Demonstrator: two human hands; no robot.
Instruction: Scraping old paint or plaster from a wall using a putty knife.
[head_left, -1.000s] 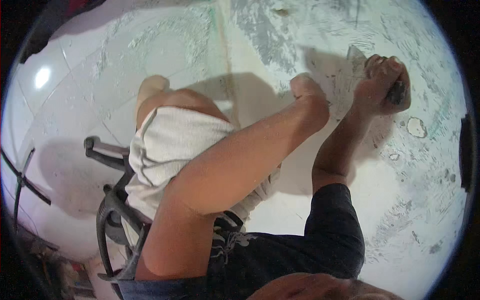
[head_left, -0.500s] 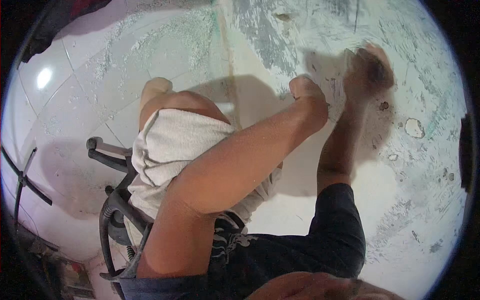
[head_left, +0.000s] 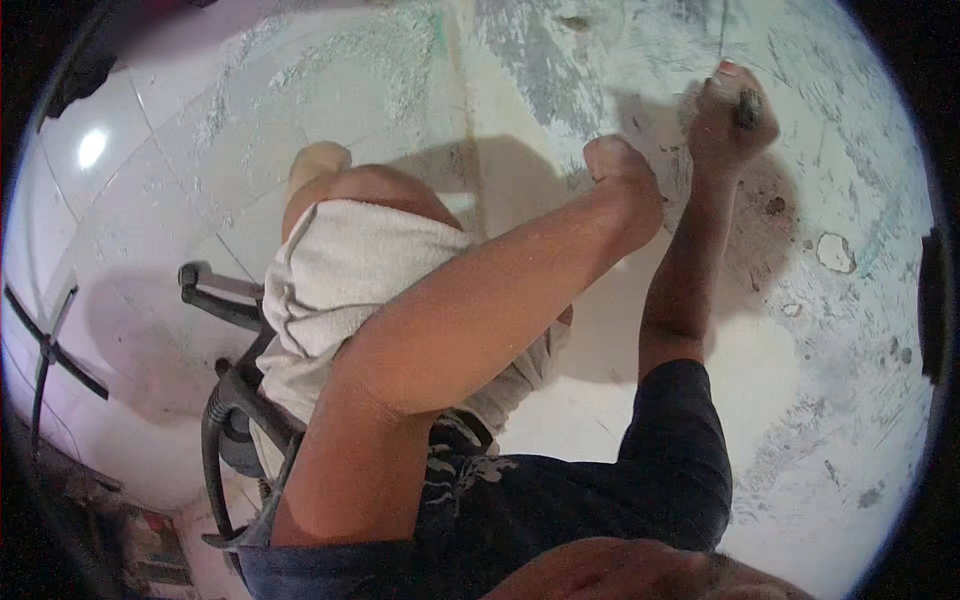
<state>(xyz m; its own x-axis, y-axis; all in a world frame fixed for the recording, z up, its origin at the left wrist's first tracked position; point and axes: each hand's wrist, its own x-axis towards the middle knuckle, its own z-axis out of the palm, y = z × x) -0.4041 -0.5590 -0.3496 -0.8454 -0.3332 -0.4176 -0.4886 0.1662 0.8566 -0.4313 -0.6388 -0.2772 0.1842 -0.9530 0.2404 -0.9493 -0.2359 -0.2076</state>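
My right hand point(head_left: 735, 122) is raised against the patchy white wall point(head_left: 835, 180), its fingers wrapped round a small tool. Only the tool's dark rounded end point(head_left: 748, 109) shows beside the thumb side of the fist; the rest is hidden. My left hand point(head_left: 618, 172) is lower and to the left, curled up close to the wall, with the forearm stretched across my lap. Its fingers are mostly hidden, and what they may hold cannot be made out. Grey bare patches point(head_left: 545, 65) and scratches mark the wall around both hands.
Pale flakes point(head_left: 340, 75) lie scattered over the white tiled floor point(head_left: 150, 200) at the left. I sit on a black chair, whose armrest point(head_left: 225, 305) shows beside my light shorts point(head_left: 375, 250). Crossed black legs of a stand point(head_left: 48, 350) are at the far left.
My right hand, smeared by motion before, now shows sharply and has shifted slightly up the wall. The left hand stays in place. The whole view has shifted a little.
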